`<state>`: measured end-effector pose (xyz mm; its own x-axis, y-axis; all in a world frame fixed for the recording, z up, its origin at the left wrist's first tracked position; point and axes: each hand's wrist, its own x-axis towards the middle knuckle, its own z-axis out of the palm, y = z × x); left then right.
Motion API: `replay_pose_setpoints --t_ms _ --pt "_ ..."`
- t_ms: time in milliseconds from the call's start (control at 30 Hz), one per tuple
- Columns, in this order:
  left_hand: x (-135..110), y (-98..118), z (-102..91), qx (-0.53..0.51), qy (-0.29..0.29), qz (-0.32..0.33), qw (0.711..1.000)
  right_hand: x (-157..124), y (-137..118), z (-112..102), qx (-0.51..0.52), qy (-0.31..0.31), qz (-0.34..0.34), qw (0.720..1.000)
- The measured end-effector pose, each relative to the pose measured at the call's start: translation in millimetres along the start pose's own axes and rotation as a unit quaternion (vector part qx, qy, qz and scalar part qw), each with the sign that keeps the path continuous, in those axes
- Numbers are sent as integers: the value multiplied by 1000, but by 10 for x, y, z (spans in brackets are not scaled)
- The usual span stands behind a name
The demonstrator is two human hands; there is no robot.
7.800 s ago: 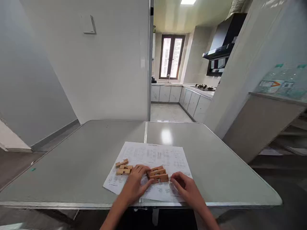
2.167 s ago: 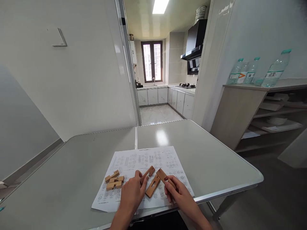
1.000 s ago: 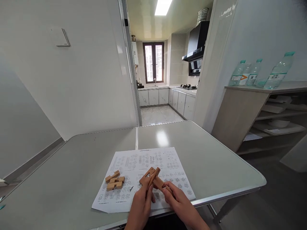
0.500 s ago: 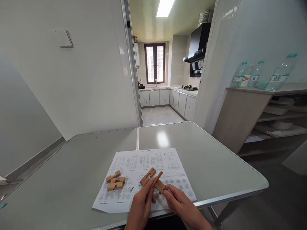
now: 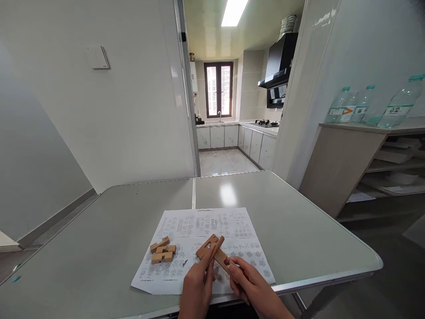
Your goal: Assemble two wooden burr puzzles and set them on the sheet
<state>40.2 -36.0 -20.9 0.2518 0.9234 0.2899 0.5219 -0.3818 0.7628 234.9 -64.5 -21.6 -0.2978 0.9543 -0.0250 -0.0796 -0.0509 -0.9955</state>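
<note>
Over the printed sheet (image 5: pixel 166 285), my left hand (image 5: pixel 198 277) pinches a slim wooden puzzle stick (image 5: pixel 219 243), which points up and away. My right hand (image 5: pixel 249 278) is closed on the near end of a notched wooden puzzle piece (image 5: pixel 220 256). The two pieces cross or touch near my left fingertips; the exact contact is hidden. Just beyond lies a wider notched wooden piece (image 5: pixel 202 251), partly covered by my left fingers. To the left, several notched wooden pieces (image 5: pixel 158 258) lie close together on the paper.
The sheet carries rows of small printed diagrams and lies on a grey folding table (image 5: pixel 113 248) with a metal edge. At right stands a shelf unit (image 5: pixel 348 164) with plastic bottles (image 5: pixel 396 106) on top. A doorway beyond the table opens onto a kitchen.
The view has shifted slightly left. My right fingers have moved a little on the notched piece, and the stick in my left hand sits slightly closer to it.
</note>
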Motion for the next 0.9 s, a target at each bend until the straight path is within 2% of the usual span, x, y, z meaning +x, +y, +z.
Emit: replay_pose_setpoints --t_ms 67,233,400,533,633,900 --pt "2 -5 4 -9 11 0 1000 -9 6 -20 -7 -7 4 1000" --pt "13 48 -51 -7 15 33 999 -19 0 -66 -72 -4 -38 997" --pt "4 -12 -48 21 26 79 996 -7 -10 -57 -90 9 -32 995" --pt "-3 -154 74 94 68 163 980 36 21 -4 -97 42 -28 994" --pt "-9 -205 144 133 65 216 965 63 32 13 -93 44 -28 994" --pt "-16 -169 147 158 86 240 954 74 3 33 -67 36 -37 996"
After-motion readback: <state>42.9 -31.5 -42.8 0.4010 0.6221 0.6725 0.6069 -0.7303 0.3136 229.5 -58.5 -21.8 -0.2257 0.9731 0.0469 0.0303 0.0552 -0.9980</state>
